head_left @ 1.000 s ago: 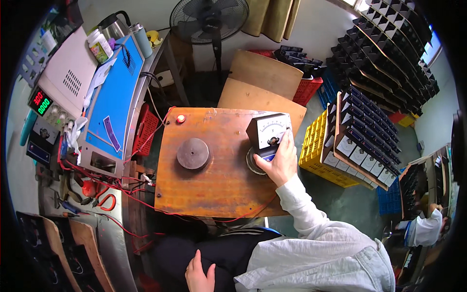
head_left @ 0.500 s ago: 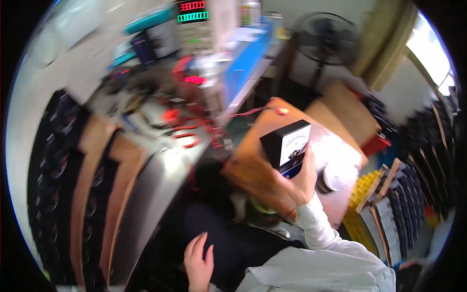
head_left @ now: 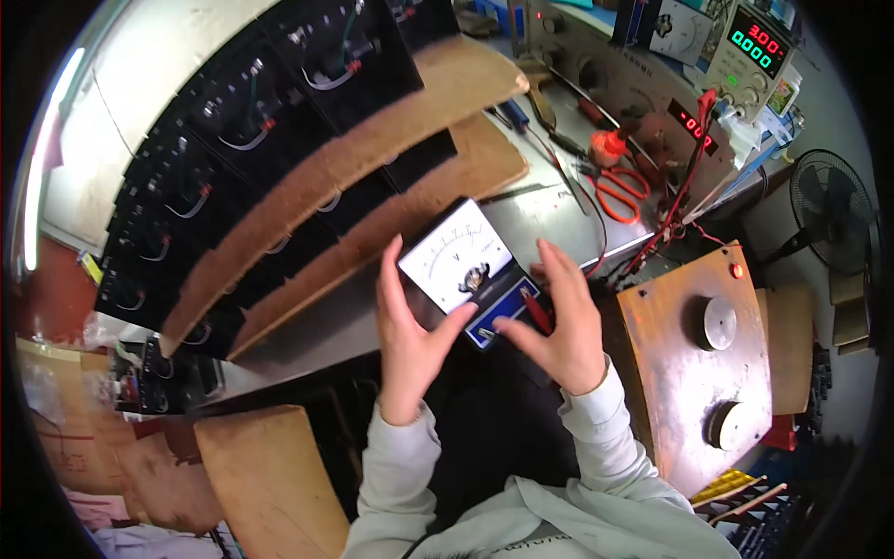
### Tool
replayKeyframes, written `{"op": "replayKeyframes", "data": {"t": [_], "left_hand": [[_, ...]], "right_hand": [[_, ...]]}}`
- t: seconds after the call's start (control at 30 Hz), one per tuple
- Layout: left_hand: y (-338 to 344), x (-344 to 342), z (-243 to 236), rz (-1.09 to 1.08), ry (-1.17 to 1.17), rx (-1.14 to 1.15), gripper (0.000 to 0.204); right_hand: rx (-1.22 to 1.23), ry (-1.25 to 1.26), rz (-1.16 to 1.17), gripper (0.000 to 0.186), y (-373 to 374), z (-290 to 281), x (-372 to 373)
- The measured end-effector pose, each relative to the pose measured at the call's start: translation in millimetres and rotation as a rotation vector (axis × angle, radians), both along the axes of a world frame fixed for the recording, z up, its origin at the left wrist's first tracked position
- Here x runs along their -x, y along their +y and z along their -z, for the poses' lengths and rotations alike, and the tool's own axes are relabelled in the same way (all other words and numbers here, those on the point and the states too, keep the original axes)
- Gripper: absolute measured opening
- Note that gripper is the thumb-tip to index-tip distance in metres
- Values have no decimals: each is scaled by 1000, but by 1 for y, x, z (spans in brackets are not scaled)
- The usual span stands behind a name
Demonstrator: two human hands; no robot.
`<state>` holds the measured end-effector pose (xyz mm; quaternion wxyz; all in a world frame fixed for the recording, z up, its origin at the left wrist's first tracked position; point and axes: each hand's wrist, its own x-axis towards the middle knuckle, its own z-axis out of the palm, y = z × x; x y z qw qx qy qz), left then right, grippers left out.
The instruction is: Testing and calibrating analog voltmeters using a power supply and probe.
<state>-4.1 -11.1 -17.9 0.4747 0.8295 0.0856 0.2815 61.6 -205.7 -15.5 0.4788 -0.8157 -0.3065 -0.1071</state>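
A panel meter (head_left: 452, 249) with a white dial, black case and blue lower strip is held at the front edge of the metal bench (head_left: 582, 238). My left hand (head_left: 410, 345) grips its left side, the thumb against the lower face. My right hand (head_left: 568, 331) holds the right side, its thumb near the blue strip, where a red clip or probe (head_left: 533, 310) lies. Whether the meter rests on the bench, I cannot tell.
Black units on stepped boards (head_left: 466, 65) fill the upper left. Pliers, red-handled scissors (head_left: 616, 200), red cables and a lit power supply (head_left: 750, 61) sit at upper right. A wooden board (head_left: 656, 354) bearing two metal discs stands right, a fan (head_left: 829, 210) beyond.
The view has swung left toward the bench. The meter moved from the wooden board to the bench edge in my right hand, and my left hand has risen from my lap onto it.
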Motion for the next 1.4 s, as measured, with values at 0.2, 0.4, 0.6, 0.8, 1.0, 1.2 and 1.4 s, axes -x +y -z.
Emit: {"op": "replayKeyframes", "data": {"t": [0.2, 0.4, 0.6, 0.8, 1.0, 1.2, 1.4], "left_hand": [[12, -20, -9, 213, 33, 192, 100], [19, -30, -17, 315, 125, 267, 106], [10, -22, -22, 299, 113, 266, 107], [4, -11, 8, 148, 150, 31, 105], [0, -21, 1, 85, 46, -163, 108], [4, -22, 3, 127, 71, -8, 106], [-7, -17, 7, 119, 50, -5, 105]], "right_hand": [[-176, 136, 144, 29, -15, 13, 27], [-253, 290, 137, 28, -6, 15, 43], [-312, 441, 162, 26, -10, 10, 50], [-188, 238, 179, 15, -21, 18, 36], [-370, 444, 265, 13, -60, 13, 46], [-104, 65, 132, 20, -23, 3, 21], [-138, 77, 273, 20, -14, 19, 25]]}}
